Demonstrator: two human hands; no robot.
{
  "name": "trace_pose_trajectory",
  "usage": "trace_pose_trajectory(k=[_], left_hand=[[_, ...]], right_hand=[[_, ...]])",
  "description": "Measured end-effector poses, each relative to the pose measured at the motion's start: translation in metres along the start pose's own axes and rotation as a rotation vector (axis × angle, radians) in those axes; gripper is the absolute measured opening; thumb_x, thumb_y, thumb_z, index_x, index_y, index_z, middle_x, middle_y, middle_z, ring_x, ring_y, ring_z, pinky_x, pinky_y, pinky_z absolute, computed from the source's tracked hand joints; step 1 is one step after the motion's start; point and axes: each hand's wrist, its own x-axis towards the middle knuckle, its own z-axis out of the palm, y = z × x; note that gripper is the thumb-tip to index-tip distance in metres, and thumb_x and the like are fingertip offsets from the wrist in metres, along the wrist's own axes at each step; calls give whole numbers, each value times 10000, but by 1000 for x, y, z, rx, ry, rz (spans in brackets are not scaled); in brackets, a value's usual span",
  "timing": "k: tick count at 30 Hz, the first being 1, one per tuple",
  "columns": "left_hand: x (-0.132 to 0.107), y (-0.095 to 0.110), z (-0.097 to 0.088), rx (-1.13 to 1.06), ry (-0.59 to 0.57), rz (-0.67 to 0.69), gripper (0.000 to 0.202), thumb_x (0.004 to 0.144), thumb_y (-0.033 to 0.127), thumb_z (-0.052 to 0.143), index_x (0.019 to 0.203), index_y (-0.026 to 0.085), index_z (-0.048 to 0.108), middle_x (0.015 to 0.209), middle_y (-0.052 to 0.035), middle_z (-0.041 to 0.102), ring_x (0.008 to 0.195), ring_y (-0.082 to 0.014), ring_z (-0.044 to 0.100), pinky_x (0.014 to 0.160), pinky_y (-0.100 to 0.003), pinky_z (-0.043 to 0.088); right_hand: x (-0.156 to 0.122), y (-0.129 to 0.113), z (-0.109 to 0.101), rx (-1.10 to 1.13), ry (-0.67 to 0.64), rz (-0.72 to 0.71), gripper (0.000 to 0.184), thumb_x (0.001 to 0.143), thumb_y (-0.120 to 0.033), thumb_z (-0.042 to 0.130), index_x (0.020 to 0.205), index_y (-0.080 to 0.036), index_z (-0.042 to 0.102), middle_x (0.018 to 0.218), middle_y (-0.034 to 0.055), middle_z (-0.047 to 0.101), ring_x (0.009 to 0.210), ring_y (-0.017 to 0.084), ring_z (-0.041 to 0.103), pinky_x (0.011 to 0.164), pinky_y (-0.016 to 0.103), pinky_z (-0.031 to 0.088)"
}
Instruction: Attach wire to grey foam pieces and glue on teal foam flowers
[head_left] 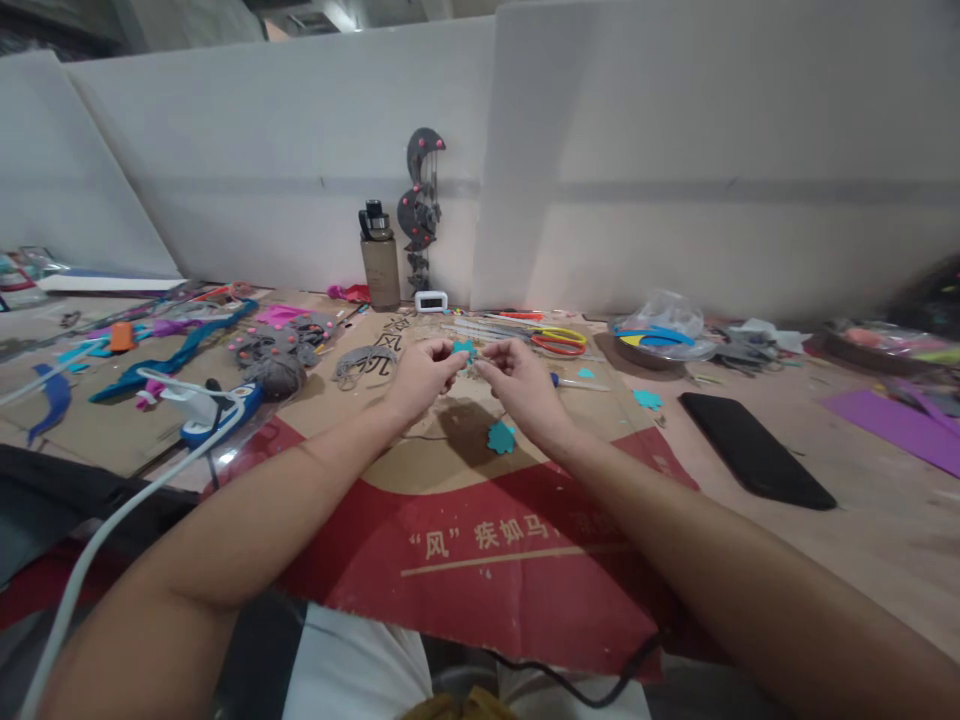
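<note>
Head camera is looking down at my two hands, which are meeting in the middle of the frame above the cardboard sheet. My left hand is pinching a little teal shape between its fingertips. My right hand is curling its fingers tight just beside that shape, and I cannot tell if they are gripping it too.

I think the shape could be slipping out, because it is so small and only my fingertips are holding it. If it is dropping, it may be landing near the other teal shape lying below my hands, and the two could be getting mixed up. My left arm is passing close to the glue gun at the middle left. Its white cord is running down to the lower left, so my elbow could be catching it and dragging the gun. The scissors are lying just past my right hand, where a knuckle could be bumping them.

My hands are hiding their own fingertips. The far right edge of the frame is looking blurry, and the things there are hard to name.
</note>
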Motion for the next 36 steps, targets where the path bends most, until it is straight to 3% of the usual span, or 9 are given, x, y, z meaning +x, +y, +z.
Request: trace_pose_trajectory(k=[3,8,13,25,36], left_hand=[[0,-3,3,-67,-40,-48,223,756,334,648,670,163,533,504,51,465,427,-54,398,429,-211,299],[-2,-6,7,-104,-110,-62,231,744,334,671,686,164,526,547,45,493,435,-45,409,430,-202,314],[-3,-5,8,-74,-141,-68,239,740,359,679,715,167,539,565,41,511,429,-48,411,426,-203,313],[-5,-5,8,57,-159,-51,245,740,385,650,699,171,537,546,51,478,431,-54,385,417,-211,289],[-6,-2,8,154,-196,-11,268,747,422,633,725,164,564,553,51,468,461,-65,399,434,-215,300]], right_hand=[[-1,-4,-8,-101,28,-65,148,790,-333,593,775,-185,593,689,-4,557,633,128,473,610,285,399],[-1,-2,-19,-258,73,-143,177,786,-357,629,803,-185,672,679,13,568,630,147,460,614,298,381],[-1,1,-24,-326,115,-170,190,810,-367,621,824,-189,687,714,29,585,668,163,487,644,303,394],[-1,4,-27,-428,76,-313,137,834,-312,622,824,-196,693,769,41,611,691,168,511,648,303,388],[-2,4,-28,-469,110,-335,97,831,-268,638,838,-187,690,775,42,611,689,168,516,647,303,393]])
